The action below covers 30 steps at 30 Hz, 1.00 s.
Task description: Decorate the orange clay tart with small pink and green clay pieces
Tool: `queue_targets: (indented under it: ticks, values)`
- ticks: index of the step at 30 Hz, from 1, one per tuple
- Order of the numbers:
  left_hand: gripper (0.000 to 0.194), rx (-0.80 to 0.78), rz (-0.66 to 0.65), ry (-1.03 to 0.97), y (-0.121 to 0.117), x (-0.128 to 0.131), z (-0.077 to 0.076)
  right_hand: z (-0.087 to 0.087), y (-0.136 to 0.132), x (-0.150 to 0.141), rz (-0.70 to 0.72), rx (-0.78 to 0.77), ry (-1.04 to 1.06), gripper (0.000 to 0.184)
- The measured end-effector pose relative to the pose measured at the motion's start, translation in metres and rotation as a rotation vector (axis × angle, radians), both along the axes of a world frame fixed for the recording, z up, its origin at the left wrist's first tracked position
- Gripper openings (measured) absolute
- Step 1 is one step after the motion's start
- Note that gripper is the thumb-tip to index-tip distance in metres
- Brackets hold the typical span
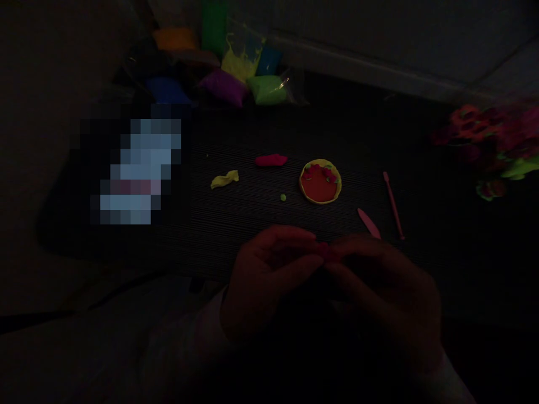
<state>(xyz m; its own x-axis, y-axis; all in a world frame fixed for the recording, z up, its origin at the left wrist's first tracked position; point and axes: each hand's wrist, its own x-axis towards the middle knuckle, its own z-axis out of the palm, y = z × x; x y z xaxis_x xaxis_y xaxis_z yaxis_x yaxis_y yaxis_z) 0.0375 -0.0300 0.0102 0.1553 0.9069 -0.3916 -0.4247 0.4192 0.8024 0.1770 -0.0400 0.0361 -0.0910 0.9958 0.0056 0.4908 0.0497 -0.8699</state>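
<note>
Dark table (421,146) carries it all. Left hand (256,275) and right hand (391,280) sit at near edge, fingertips pinching pink piece (329,253) between them, probably for fine control from both sides. Coloured packs (225,87) bunched at back, likely out of elbow range. Round dish (320,192) just beyond fingers, easy reach. Rod tool (394,207) and pointed tool (369,223) right-hand side, handy there. Pink lump (272,161), yellow strip (224,179), green ball (283,197) left of dish, apart, presumably so colours don't mix. Count: hands 2, packs 7+ (too dim for exact), dish 1, tools 2, lump 1, strip 1, held piece 1, ball 1.
</note>
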Motion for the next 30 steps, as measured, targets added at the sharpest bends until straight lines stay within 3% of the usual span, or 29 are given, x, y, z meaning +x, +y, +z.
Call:
queue_targets:
  ticks: [5, 22, 30]
  values:
    - [0.020, -0.001, 0.018, 0.005, -0.0005, 0.0009, -0.0005, -0.0011, -0.0015, -0.0023, -0.066, -0.028, 0.067, 0.015]
    - [0.024, 0.023, 0.019, 0.053, 0.0030, -0.0016, 0.0037, 0.0010, 0.0011, -0.0043, -0.037, -0.008, -0.003, 0.012]
    - [0.024, 0.012, 0.025, -0.031, 0.0018, -0.0020, 0.0034, -0.0006, 0.0011, -0.0036, -0.018, -0.012, 0.018, 0.013]
